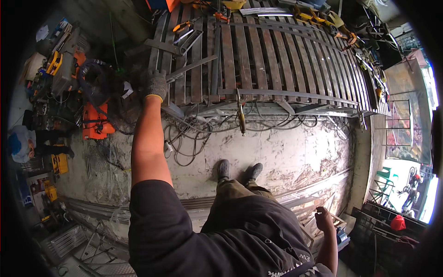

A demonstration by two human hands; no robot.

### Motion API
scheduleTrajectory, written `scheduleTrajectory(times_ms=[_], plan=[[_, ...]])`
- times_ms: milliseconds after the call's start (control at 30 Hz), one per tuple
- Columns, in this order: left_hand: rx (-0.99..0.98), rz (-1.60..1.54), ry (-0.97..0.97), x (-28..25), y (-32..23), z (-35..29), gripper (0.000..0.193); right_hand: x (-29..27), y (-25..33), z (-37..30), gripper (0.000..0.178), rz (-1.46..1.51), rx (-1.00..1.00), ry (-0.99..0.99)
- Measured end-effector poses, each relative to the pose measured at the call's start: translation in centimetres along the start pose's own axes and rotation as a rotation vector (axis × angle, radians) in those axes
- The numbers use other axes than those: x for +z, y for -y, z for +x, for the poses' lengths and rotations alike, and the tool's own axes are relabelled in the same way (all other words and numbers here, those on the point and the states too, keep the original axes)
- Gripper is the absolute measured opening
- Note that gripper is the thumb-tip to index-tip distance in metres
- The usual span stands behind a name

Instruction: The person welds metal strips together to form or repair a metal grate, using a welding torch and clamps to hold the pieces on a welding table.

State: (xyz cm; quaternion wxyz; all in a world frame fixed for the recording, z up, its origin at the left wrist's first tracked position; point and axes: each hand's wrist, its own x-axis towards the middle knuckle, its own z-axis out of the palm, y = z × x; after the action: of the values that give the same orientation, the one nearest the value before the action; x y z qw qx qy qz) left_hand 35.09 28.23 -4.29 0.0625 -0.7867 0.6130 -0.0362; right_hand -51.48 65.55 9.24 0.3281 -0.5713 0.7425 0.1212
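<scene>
My left hand, in a grey knitted glove with a yellow cuff, is at the left end of the slatted metal bench. Its fingers look closed around the near end of a flat metal bar, which slants up to the right over the slats. Just beyond lie a wider flat metal piece, a short metal channel and orange-handled pliers. Bare and low at my right side, my right hand has curled fingers with nothing visible in them.
A locking clamp hangs off the bench's front edge. Cables lie looped on the floor beneath. An orange case and cluttered tools stand at left. Yellow power tools line the bench's back. Long metal lengths lie behind my feet.
</scene>
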Motion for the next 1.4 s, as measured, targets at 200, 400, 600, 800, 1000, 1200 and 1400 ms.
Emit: scheduleTrajectory(times_ms=[200,400,600,800,1000,1200,1400], plan=[[-0.164,-0.594,-0.227,-6.4,1.1,-11.5,0.033,0.7,2.6,-0.7,0.038,-0.072,0.113,0.189],[-0.222,-0.839,-0.249,-10.9,0.2,-25.2,0.046,-0.8,16.3,2.0,0.048,0.030,-0.200,-0.042],[-0.236,-1.575,0.185,-20.2,-14.1,-30.5,0.032,-1.8,31.3,3.9,0.079,0.537,-0.690,0.111],[0.454,-1.502,0.445,-24.2,-28.9,-28.9,0.028,0.0,33.3,6.2,0.059,1.217,-0.845,0.280],[0.404,-1.874,1.292,-22.1,-37.1,-23.5,0.054,-5.8,20.1,9.4,0.025,1.263,-0.545,-0.064],[0.566,-2.004,1.480,-26.2,-47.7,-20.6,0.089,-15.0,-2.9,11.3,0.012,1.285,-0.298,-0.686],[0.575,-1.996,1.420,-28.7,-58.1,-17.5,0.076,-26.4,-20.1,4.5,0.018,1.260,-0.045,-1.471]])
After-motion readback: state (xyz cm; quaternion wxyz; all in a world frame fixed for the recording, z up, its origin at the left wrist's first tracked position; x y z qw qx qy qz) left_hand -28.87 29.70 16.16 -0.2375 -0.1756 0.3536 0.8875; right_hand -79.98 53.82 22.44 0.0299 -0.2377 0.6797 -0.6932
